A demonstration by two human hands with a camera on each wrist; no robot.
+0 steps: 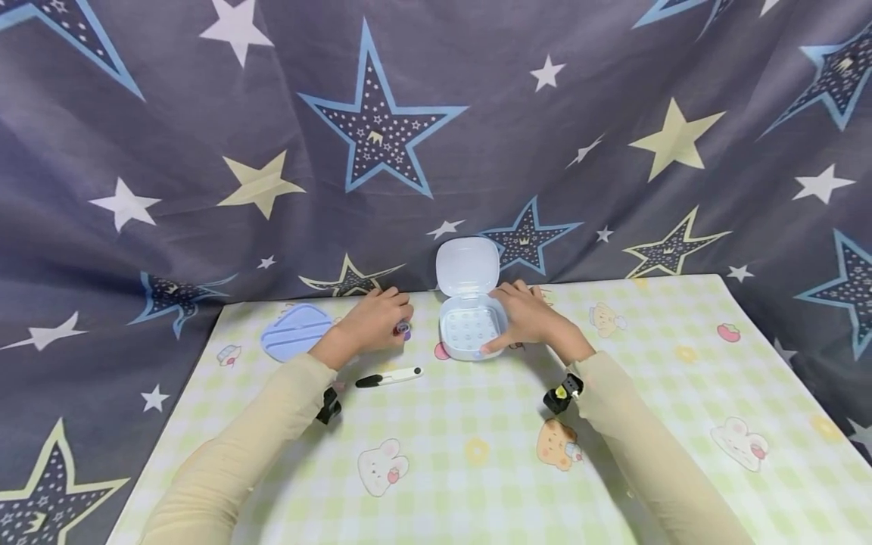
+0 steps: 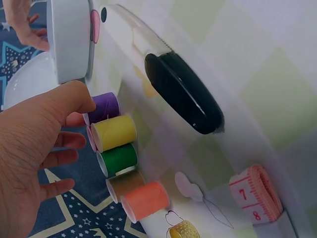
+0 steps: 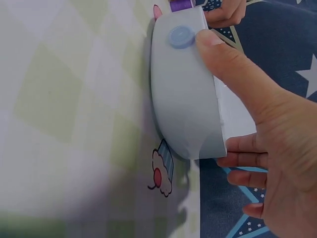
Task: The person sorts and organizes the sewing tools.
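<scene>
A white plastic box with a blue button on its front stands near the table's back edge, its lid raised against the curtain. My right hand holds the box at its right side, thumb at the front rim and fingers at the far side. To the left of it, my left hand pinches a purple thread spool between thumb and index finger. Beside that spool lie yellow, green, brown and orange spools, with a pink one partly hidden.
A white tool with a black end lies in front of the left hand. Farther left is a blue divided tray. A rolled tape measure, a needle threader and a gold thimble lie near the spools.
</scene>
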